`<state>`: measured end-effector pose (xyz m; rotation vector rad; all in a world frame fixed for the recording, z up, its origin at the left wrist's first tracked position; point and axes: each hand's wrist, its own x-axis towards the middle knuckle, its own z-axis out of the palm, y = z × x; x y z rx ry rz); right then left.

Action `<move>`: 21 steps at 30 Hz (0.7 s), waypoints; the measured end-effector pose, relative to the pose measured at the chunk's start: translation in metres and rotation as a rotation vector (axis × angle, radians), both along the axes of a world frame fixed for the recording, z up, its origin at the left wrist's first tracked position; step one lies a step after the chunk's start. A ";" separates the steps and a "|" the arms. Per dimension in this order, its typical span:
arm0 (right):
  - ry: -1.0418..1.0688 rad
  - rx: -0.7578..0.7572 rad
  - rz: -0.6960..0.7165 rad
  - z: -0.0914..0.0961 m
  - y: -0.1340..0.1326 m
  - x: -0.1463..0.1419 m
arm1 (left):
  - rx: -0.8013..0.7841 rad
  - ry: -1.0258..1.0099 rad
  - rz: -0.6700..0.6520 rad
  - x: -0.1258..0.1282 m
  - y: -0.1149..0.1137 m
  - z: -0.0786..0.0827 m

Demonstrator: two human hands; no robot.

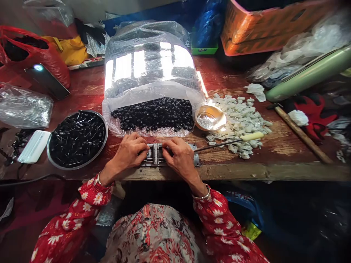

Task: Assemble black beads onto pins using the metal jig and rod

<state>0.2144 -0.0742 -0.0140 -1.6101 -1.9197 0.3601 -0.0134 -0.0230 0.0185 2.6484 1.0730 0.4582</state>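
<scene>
Both hands rest on a small metal press tool [155, 155] fixed at the table's front edge. My left hand [128, 153] covers its left end, fingers curled and pinched together at the jig. My right hand [179, 157] covers its right end, fingers likewise curled at the middle. What the fingertips pinch is too small to make out. A lever with a cream handle [251, 136] runs out from the tool to the right. Just behind the hands lies a clear plastic bag [149, 73] of small black parts [153, 114], open toward me.
A round metal pan [77, 139] of black pieces with pins sits at left. A small shiny bowl [210, 117] and a heap of white bits [241, 120] lie at right, with a wooden hammer handle [301, 136]. Bags and an orange box [263, 25] crowd the back.
</scene>
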 end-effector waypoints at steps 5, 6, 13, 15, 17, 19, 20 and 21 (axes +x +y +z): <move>-0.038 0.000 -0.012 0.002 0.001 -0.001 | -0.052 -0.121 0.018 -0.007 -0.006 -0.007; -0.038 -0.001 -0.013 0.002 0.001 -0.001 | -0.062 -0.125 0.026 -0.008 -0.007 -0.008; -0.046 0.009 -0.019 0.001 0.002 -0.003 | -0.066 -0.185 0.124 -0.004 -0.015 -0.015; -0.029 0.018 -0.022 0.000 0.002 -0.003 | -0.055 -0.198 0.120 -0.004 -0.015 -0.019; -0.009 0.027 -0.019 -0.001 0.002 -0.002 | -0.042 -0.216 0.115 -0.006 -0.016 -0.023; 0.015 0.027 0.003 -0.002 0.002 0.001 | -0.032 -0.237 0.119 -0.008 -0.017 -0.028; 0.032 0.025 0.023 -0.002 0.002 0.003 | -0.029 -0.248 0.125 -0.009 -0.018 -0.030; 0.056 0.022 0.047 -0.003 0.002 0.005 | -0.027 -0.259 0.132 -0.009 -0.019 -0.032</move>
